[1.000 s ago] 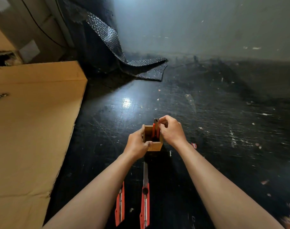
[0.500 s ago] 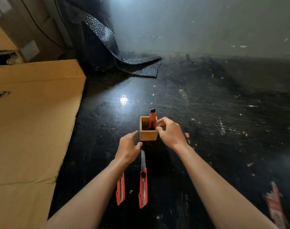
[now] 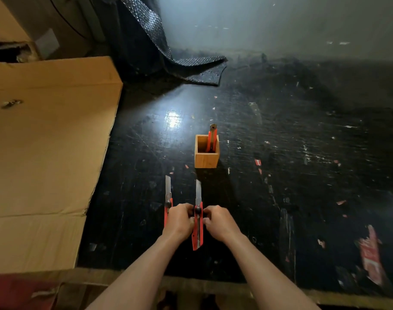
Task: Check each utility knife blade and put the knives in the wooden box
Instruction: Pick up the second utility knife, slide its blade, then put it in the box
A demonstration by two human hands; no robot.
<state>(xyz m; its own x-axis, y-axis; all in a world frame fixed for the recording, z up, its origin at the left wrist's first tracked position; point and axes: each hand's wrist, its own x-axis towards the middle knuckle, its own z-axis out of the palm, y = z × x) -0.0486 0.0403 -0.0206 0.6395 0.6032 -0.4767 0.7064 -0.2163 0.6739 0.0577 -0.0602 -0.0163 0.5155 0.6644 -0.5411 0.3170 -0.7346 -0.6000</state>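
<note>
Low in the frame, left hand point(image 3: 178, 221) and right hand point(image 3: 217, 222) pinch a red knife point(image 3: 197, 229), steel blade out, fingers clamped. Square wooden box point(image 3: 206, 158) above holds another knife point(image 3: 212, 136) upright; a third point(image 3: 168, 198) lies left on the scuffed black desk point(image 3: 280, 175).

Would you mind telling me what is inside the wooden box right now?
The wooden box holds one red utility knife, standing against its right wall with the top poking out. The box walls hide the knife's lower end and the bottom.
</note>
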